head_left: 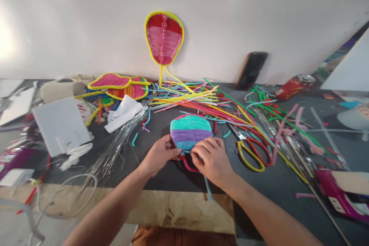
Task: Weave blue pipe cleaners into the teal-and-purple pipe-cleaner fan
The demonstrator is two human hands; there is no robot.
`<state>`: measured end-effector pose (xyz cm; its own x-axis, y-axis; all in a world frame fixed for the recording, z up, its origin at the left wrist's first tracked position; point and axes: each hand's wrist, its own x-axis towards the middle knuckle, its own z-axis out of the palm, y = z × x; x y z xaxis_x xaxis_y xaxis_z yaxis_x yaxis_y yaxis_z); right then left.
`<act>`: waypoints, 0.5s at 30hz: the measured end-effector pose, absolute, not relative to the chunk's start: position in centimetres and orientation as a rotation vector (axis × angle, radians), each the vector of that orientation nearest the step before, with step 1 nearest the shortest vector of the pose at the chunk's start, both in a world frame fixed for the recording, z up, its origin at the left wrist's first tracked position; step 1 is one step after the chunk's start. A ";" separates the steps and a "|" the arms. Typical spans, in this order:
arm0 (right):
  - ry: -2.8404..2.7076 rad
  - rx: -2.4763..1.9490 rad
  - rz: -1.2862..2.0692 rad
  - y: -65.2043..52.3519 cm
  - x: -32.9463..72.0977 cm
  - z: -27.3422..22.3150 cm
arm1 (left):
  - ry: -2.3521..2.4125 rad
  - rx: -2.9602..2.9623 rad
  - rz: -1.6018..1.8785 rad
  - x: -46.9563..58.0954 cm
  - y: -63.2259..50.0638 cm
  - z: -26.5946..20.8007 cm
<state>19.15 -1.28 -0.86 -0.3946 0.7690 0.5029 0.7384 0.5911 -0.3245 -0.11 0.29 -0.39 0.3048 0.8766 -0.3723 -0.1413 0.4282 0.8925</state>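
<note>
Piece: a rounded pipe-cleaner panel (190,132) is laid flat on the dark table (178,173), near its front edge, just ahead of both hands.
Left hand: the left hand (160,155) is pinched on the panel's lower left edge, fingers together.
Right hand: the right hand (211,159) is closed on the lower right edge, where a blue stem (208,188) is trailed toward the person.
Done: teal, purple and blue bands are seen filling the frame from its top to the hands; a red rim is run round the outline.
Left: the lowest part, a red loop (188,164) between the hands, is judged to be unfilled as yet, so the work is taken to be well past halfway; what is hidden under the fingers cannot be told.
Finished pieces: a red and pink panel (163,38) with a yellow rim is leant upright on the wall; a pink and orange one (119,84) is laid flat at the back left.
Surface: loose stems (196,100) are strewn behind the panel, scissors (250,150) are laid just right of it, bare wires (115,146) to the left, near a white tissue (123,113).
Room: a plain white wall (86,15) is set behind the table; a phone (252,70) is propped on it and a red can (294,86) is tipped over nearby.
</note>
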 end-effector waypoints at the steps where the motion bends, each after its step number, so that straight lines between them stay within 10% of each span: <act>1: -2.193 -1.195 0.055 -1.3 19.1 -0.8 | 1.045 0.884 0.799 -0.1 0.3 -0.4; 15: -2.203 -1.009 0.104 -2.5 18.1 -0.1 | 1.066 0.814 0.876 1.0 -0.7 -0.4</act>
<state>18.08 -2.52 -0.15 -0.4506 0.6910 0.5652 0.6350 0.6931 -0.3412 1.01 -0.67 -0.44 0.2354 0.8952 -0.3785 -0.1980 0.4254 0.8831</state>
